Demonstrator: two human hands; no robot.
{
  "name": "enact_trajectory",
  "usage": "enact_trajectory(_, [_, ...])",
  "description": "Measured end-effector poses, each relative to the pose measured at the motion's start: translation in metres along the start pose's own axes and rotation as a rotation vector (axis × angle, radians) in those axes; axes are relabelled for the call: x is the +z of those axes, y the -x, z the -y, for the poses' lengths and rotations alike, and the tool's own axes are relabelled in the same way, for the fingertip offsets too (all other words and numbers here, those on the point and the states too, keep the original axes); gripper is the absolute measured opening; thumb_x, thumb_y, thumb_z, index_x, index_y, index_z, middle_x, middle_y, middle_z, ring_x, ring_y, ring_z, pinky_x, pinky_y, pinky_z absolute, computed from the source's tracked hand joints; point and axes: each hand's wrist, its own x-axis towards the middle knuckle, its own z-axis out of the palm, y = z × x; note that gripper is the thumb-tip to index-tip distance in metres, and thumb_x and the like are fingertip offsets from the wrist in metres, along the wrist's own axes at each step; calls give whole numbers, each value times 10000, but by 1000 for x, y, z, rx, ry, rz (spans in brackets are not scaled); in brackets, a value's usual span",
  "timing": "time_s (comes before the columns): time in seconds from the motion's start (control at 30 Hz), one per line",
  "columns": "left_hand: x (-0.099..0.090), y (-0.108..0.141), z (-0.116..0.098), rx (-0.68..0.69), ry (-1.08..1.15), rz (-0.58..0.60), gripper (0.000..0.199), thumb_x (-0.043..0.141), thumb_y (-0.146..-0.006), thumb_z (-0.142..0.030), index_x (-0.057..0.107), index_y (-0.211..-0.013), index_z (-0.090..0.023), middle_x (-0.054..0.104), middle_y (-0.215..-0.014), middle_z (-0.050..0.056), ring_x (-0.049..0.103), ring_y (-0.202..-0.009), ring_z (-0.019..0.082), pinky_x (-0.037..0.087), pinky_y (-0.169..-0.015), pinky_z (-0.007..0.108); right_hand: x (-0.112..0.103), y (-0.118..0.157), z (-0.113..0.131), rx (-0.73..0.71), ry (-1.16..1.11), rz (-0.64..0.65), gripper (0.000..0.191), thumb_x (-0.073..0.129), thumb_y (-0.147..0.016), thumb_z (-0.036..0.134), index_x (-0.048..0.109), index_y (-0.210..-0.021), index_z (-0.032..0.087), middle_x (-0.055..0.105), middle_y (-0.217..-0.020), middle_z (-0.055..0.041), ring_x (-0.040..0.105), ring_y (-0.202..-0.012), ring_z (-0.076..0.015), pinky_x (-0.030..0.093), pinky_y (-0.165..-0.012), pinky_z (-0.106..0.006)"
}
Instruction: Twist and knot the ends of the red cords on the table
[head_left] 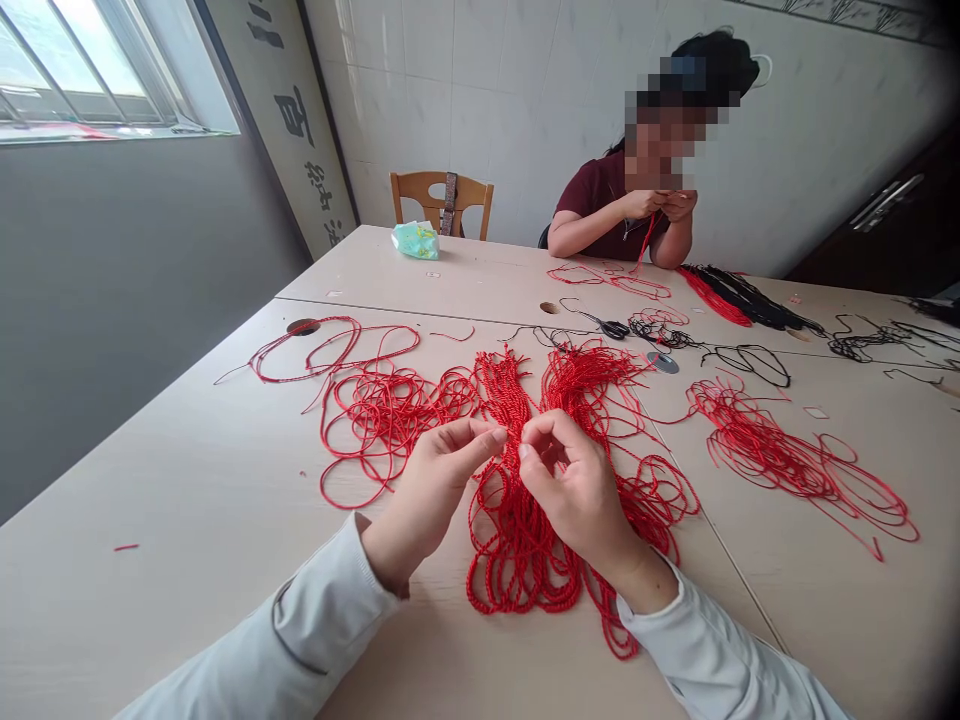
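Red twisted cords [517, 540]: a dense bundle lying flat on the desk [172, 500], long axis running front to back, straight away from the person. Looped ends lie toward the near edge; the far end splits into two fanned bunches. Left hand [427, 490] enters from lower left, fingers extended and pointing right, tips pinched closed on the bundle's upper part. Right hand [577, 490] enters from lower right, wrist raised, thumb and forefinger curled in a near ring, pinched on the same cords — the two hands almost touching. White sleeves [300, 620] cover both forearms. Looser red loops [382, 420] spread left, a red cord pile [795, 460] right; black cords [750, 295] and scissors [600, 325] lie farther off. Across the desk, a seated co-worker's hands [660, 205] hold a red cord up near the chest.
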Motion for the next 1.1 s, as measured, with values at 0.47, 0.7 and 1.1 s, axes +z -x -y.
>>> enact_trajectory(0.47, [6,-1,-2,-50,188,6,197,718,-797,-280,638,-671,-151,516,-645,-30,446,-630,82,386,-638,201,3,3,-8,199,-408,33,93,516,-891,204,510,-800,224,439,-658,54,410,-572,-109,371,-544,-240])
enact_trajectory(0.7, [5,-2,-2,-105,264,-11,184,714,-777,-265,641,-656,-147,535,-669,-15,464,-640,94,403,-615,211,2,5,-5,-221,-39,-11,167,521,-839,59,546,-856,222,574,-874,-7,564,-806,-152,461,-738,-294])
enact_trajectory(1.1, [2,-1,-3,35,-72,-81,209,710,-803,-356,667,-772,-154,597,-745,-10,484,-703,98,394,-691,222,-2,1,1,-48,-45,-18,88,564,-878,140,583,-830,211,578,-801,10,533,-686,-120,451,-638,-259])
